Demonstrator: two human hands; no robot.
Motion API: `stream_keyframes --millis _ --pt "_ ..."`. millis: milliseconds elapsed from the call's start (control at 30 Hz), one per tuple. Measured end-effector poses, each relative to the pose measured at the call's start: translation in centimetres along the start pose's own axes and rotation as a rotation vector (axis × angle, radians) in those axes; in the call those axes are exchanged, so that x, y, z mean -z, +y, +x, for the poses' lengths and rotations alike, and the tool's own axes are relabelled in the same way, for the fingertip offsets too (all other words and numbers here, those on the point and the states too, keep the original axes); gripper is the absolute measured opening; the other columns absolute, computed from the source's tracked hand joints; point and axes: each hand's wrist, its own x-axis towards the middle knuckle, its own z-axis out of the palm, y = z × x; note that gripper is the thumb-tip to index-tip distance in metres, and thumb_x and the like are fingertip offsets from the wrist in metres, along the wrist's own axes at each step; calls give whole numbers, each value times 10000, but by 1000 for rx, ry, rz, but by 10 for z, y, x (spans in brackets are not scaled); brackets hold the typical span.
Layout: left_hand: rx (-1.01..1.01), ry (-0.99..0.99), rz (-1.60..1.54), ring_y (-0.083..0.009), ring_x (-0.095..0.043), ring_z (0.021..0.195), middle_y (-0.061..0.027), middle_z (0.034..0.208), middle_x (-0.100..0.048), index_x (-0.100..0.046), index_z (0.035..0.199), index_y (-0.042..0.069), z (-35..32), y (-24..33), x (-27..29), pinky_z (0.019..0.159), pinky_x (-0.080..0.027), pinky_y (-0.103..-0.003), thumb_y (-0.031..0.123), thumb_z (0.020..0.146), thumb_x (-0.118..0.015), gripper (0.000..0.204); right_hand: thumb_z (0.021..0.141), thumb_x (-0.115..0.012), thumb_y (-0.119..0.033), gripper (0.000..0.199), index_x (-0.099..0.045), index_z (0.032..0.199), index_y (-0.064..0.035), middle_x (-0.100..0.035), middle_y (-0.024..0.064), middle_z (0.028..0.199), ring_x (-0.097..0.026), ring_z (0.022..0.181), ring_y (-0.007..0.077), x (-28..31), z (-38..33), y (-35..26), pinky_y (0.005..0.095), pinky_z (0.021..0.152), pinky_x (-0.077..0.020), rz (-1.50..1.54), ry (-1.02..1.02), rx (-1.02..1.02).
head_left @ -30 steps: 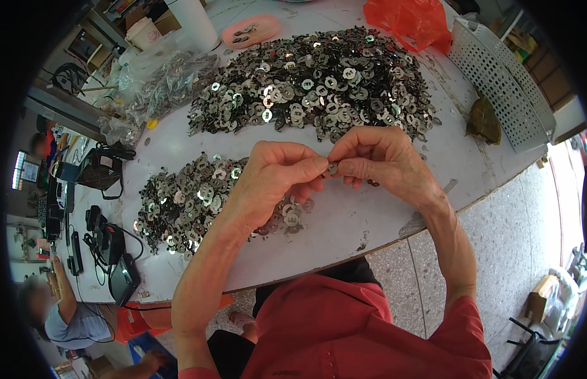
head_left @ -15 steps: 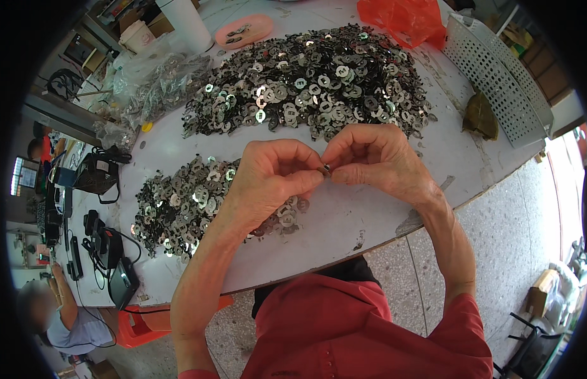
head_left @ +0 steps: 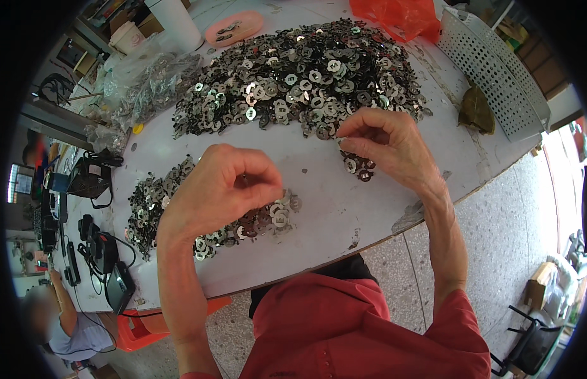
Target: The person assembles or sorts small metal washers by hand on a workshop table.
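Note:
Over the smaller heap of slotted metal discs [head_left: 156, 196], my left hand [head_left: 227, 183] is pinched closed. What its fingertips hold, if anything, is hidden. My right hand [head_left: 388, 145] pinches a small metal disc [head_left: 340, 141] at the near edge of the large heap of discs [head_left: 306, 72]; only the piece's edge shows. Beneath the right fingers lies a little cluster of discs [head_left: 362, 169]. A single dark bit [head_left: 304, 170] rests on the white tabletop [head_left: 319, 208] between my hands.
A grey perforated basket [head_left: 496, 76] stands at the right with a dry brown leaf [head_left: 475, 110] beside it. Behind the large heap are a red plastic bag [head_left: 398, 18] and a pink dish [head_left: 234, 28]. Clear bags [head_left: 148, 88] and black adapters [head_left: 107, 246] lie left. Another person [head_left: 72, 322] sits far left.
My hands were together at a small metal piece and have parted. The left moved left and down over the smaller heap; the right moved right and slightly up to the large heap's edge.

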Motion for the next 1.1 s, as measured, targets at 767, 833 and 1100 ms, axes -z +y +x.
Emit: stream_keyframes --millis 767,833,1100 --pt "-132 77 342 -238 -637 645 -125 745 -646 -674 812 -14 7 3 -21 599 -482 -342 97 715 -707 151 722 -713 -20 108 -630 790 -28 -583 22 725 -564 643 112 4 -14 6 264 562 -444 -285 -153 192" --pt "-167 110 304 -227 -642 654 -123 757 -651 -673 841 -20 8 1 -25 605 -492 -330 83 721 -704 161 737 -705 -16 102 -622 795 -27 -590 20 733 -561 648 102 3 -13 2 264 571 -448 -277 -150 206" --pt "-196 177 -23 -97 -603 672 -46 846 -660 -675 983 -11 17 -4 -48 595 -502 -233 29 781 -707 209 790 -664 -27 62 -630 826 9 -631 29 718 -576 669 87 -12 -10 -9 245 624 -475 282 -200 -65"
